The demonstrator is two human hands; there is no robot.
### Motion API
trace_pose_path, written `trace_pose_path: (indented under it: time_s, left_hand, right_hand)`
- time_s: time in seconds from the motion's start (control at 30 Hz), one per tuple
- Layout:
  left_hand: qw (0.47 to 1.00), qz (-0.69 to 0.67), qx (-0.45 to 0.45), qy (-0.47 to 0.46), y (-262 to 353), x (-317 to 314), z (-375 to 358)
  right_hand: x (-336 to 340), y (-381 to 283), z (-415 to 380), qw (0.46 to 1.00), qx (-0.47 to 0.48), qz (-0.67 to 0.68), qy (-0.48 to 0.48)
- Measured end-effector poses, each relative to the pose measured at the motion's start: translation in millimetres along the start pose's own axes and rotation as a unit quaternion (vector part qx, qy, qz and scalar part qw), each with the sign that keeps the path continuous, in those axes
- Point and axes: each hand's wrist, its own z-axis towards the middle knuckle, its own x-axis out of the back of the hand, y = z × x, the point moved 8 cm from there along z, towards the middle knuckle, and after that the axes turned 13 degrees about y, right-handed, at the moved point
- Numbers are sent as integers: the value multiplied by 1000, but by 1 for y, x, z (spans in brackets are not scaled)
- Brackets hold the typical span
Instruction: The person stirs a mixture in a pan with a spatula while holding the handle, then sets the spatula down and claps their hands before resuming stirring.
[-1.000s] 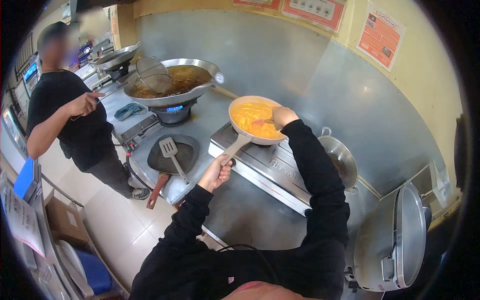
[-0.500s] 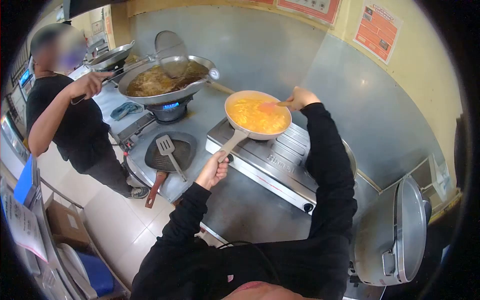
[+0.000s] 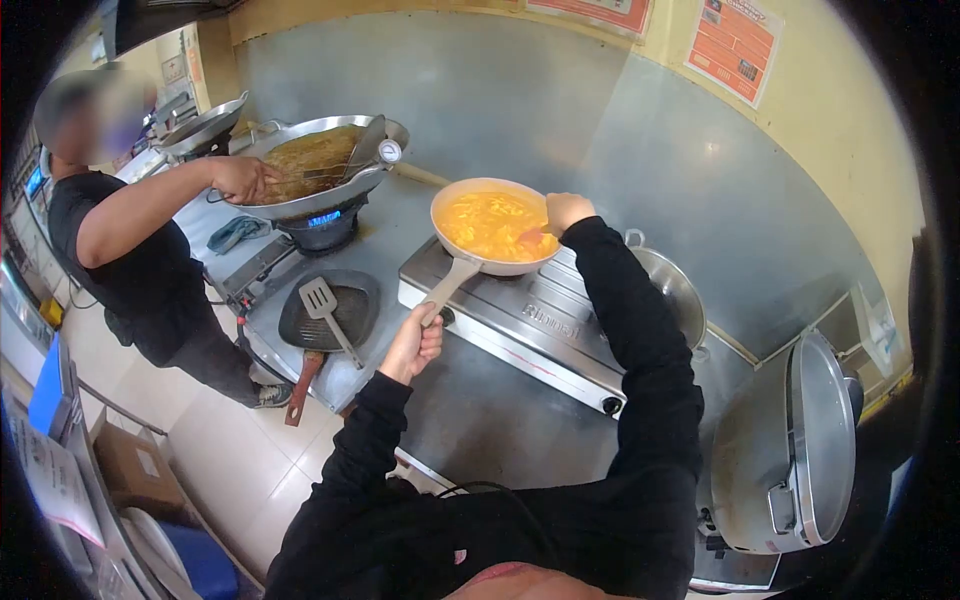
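My left hand (image 3: 413,343) is closed around the beige handle of a frying pan (image 3: 497,267), which sits on the left side of a portable gas stove (image 3: 550,318). Loose yellow egg mixture (image 3: 485,222) with soft curds covers the pan's inside. At the pan's right rim, my right hand (image 3: 568,212) grips a spatula (image 3: 532,237). Its reddish head lies in the egg, while my fingers mostly hide the handle.
Left of the stove lies a square grill pan (image 3: 352,312) with a slotted turner (image 3: 318,297) across it. A co-worker (image 3: 130,240) holds a strainer (image 3: 367,147) in a large wok (image 3: 290,210) over a lit burner. Pots (image 3: 672,292) stand at right.
My right hand and the spatula have moved toward the pan's near right side. The co-worker's strainer has dropped into the wok. The whole view has shifted slightly.
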Motion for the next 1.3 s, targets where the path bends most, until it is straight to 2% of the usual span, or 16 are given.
trace_pose_path:
  time_s: [0.17,0.27,0.37,0.5,0.6,0.63,0.7,0.77,0.83,0.93,0.97,1.0,1.07,1.13,1.23,1.3]
  left_hand:
    - [1000,26,-10,2,1,3,-1]
    - [997,62,-49,24,5,4,-13]
    - [992,94,-85,22,5,11,-20]
    - [989,105,-105,24,5,10,-31]
    - [987,113,-114,30,2,12,-38]
    - [985,120,-120,29,1,14,-40]
    - [981,139,-135,33,-1,23,-46]
    - [973,183,-141,-2,-12,31,-69]
    - [967,237,-90,-21,-41,50,-93]
    - [951,306,31,-23,-121,111,-115]
    - [933,349,65,-54,-149,139,-119]
    - [897,441,17,21,-166,177,-123]
    - [777,601,-29,183,-197,252,-140]
    - [719,649,-21,249,-196,274,-151]
    - [740,637,-14,215,-191,272,-155]
    - [769,611,-43,184,-173,248,-153]
  right_hand:
    - [-34,5,16,993,-79,50,77]
    - [-45,14,22,990,-81,44,102]
    - [-16,20,22,993,-87,26,72]
    - [36,12,3,993,-81,46,69]
    - [29,-8,-26,990,-49,41,126]
    - [19,-17,-38,993,-32,50,100]
    - [15,-26,-65,986,-45,56,152]
    - [26,-47,-89,984,-14,35,172]
    - [32,-62,-105,978,-14,70,194]
    - [2,-64,-112,988,-8,61,145]
    - [8,-64,-116,987,-16,58,149]
    - [19,-68,-120,986,-24,55,153]
    - [22,-67,-122,987,-24,46,154]
    - [17,-69,-120,988,-9,34,150]
    - [33,-74,-109,979,15,44,197]
    - [27,-77,-93,981,34,59,184]
